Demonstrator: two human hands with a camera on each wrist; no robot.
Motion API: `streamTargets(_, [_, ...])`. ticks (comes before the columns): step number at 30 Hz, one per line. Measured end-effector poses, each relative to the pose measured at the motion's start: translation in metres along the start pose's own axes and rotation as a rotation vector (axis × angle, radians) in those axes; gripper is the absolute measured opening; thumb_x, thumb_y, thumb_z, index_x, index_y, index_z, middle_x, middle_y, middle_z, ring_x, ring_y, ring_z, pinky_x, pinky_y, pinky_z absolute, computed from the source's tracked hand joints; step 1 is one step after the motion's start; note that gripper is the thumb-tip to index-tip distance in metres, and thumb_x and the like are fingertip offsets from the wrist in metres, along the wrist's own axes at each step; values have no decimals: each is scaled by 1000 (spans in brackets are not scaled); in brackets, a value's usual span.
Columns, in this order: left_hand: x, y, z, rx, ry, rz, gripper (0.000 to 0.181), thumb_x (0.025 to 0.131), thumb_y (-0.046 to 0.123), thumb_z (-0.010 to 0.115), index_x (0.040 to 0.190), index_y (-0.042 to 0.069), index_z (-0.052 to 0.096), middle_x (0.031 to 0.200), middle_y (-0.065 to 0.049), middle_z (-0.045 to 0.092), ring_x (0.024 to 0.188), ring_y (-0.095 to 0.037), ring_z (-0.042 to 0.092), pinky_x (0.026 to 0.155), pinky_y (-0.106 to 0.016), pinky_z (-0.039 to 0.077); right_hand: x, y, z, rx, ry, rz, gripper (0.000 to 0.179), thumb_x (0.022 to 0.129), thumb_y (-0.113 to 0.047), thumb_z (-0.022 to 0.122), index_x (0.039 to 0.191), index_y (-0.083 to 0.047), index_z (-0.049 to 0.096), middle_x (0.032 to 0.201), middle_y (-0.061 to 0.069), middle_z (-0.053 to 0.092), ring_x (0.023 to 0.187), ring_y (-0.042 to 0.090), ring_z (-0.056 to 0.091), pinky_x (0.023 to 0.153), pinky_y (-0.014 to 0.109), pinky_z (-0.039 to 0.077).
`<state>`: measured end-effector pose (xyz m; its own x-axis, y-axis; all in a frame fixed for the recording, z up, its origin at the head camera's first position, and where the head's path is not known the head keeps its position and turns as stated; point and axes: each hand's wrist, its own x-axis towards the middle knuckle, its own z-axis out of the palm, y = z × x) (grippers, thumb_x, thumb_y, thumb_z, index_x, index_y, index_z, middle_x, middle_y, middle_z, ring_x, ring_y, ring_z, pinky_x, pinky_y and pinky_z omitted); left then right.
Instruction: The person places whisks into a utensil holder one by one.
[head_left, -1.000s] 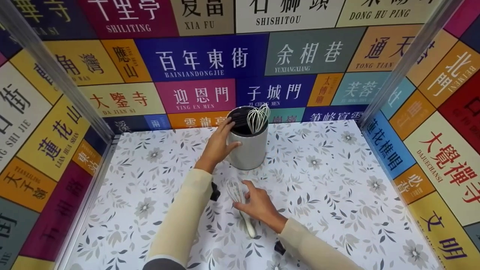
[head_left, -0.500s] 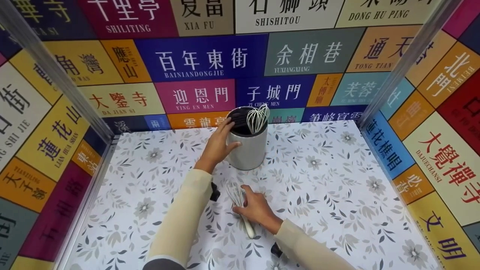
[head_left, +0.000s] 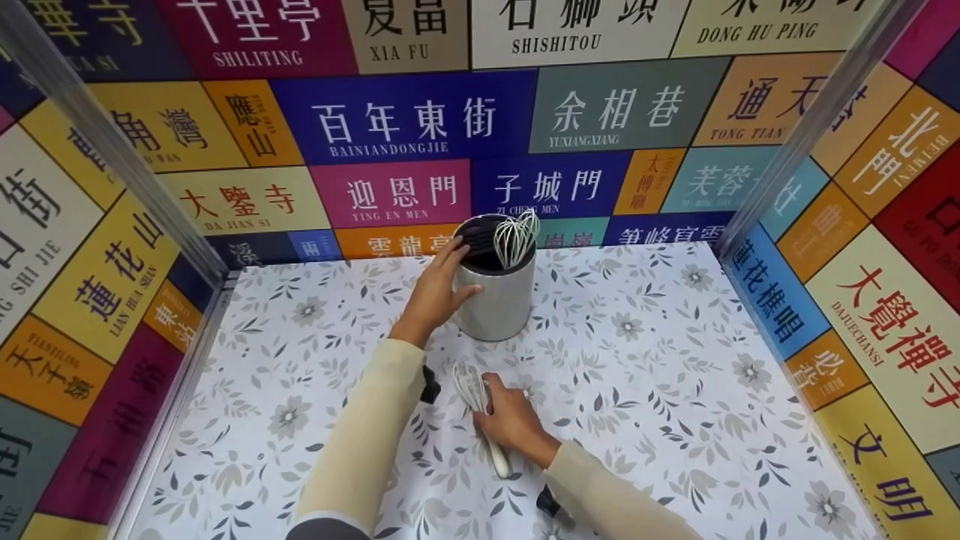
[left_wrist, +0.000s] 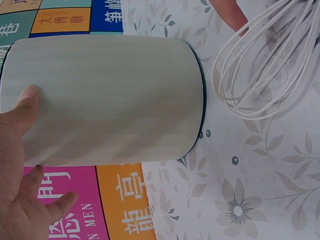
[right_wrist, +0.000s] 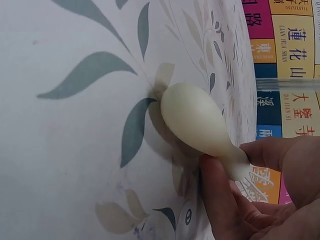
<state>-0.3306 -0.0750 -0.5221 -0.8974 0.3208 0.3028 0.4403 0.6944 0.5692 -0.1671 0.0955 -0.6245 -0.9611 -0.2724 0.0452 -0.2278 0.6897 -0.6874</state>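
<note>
A grey utensil holder (head_left: 499,307) stands upright on the patterned tabletop. My left hand (head_left: 433,292) rests against its left side, fingertips at the dark rim and thumb on the outer wall. In the left wrist view, the thumb touches the holder (left_wrist: 115,100) while other fingers spread out straight below it. In front of the holder lies a whisk, its pale handle (head_left: 500,463) toward me and its wire loops (head_left: 466,382) pointing away. My right hand (head_left: 514,420) pinches this whisk. In the right wrist view, thumb and fingers close around the narrow neck of the handle (right_wrist: 195,120).
Another whisk (head_left: 516,238) stands loops-up inside the holder, beside a dark ribbed item (head_left: 480,236). Panels printed with place names (head_left: 405,116) wall the back and both sides. Clear-looking corner posts (head_left: 795,142) rise at the tabletop's (head_left: 637,412) back corners.
My right hand has moved slightly down toward the whisk's handle, its fingers going from loosely spread to pinching it. The left hand and the holder have stayed put.
</note>
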Motion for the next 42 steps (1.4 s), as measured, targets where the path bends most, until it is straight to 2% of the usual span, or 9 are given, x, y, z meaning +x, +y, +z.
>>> streamTargets(5, [0,0,0,-4,-8,-14,75,92,34,76,154,9,44,168,-6,29,151,-29,38,124,-44,34,-1,1,0,8,37,14,58,86,-9,73,139,-2,51,67,-4,58,57,10,49,54,28,43])
streamTargets(12, [0,0,-1,1,11,7,74,91,33,77,153,7,45,167,-8,31,150,-29,38,124,-43,33,-2,-2,-8,78,86,48,62,87,-10,72,143,0,47,63,-6,61,52,6,47,55,27,44])
streamTargets(19, [0,-1,-1,1,22,9,73,91,31,78,153,7,46,167,-8,31,149,-30,40,123,-43,34,6,-12,-24,146,156,122,66,87,-16,72,147,-10,44,81,-5,69,63,7,58,66,31,53])
streamTargets(22, [-1,-1,0,8,27,20,73,91,31,78,153,7,46,167,-9,32,149,-30,40,123,-43,35,9,-18,-33,175,188,127,65,90,-17,71,149,-13,43,89,-1,70,64,9,59,68,33,54])
streamTargets(28, [-1,-2,1,21,23,28,73,92,31,77,153,7,45,167,-8,32,149,-29,40,122,-43,36,16,-30,-53,225,254,91,65,94,-17,69,152,-15,39,98,1,68,60,7,60,62,29,53])
streamTargets(33, [-1,-1,0,31,15,16,72,93,29,77,154,8,45,167,-7,32,149,-30,40,123,-43,36,26,-42,-70,279,308,65,68,94,-16,70,153,-14,37,100,3,69,65,7,68,60,29,56])
streamTargets(42, [-1,1,-1,27,1,-3,73,92,28,77,155,9,44,168,-7,31,149,-30,40,123,-42,36,49,-67,-104,262,395,-23,68,94,-17,68,153,-12,35,102,4,71,77,14,73,66,32,61])
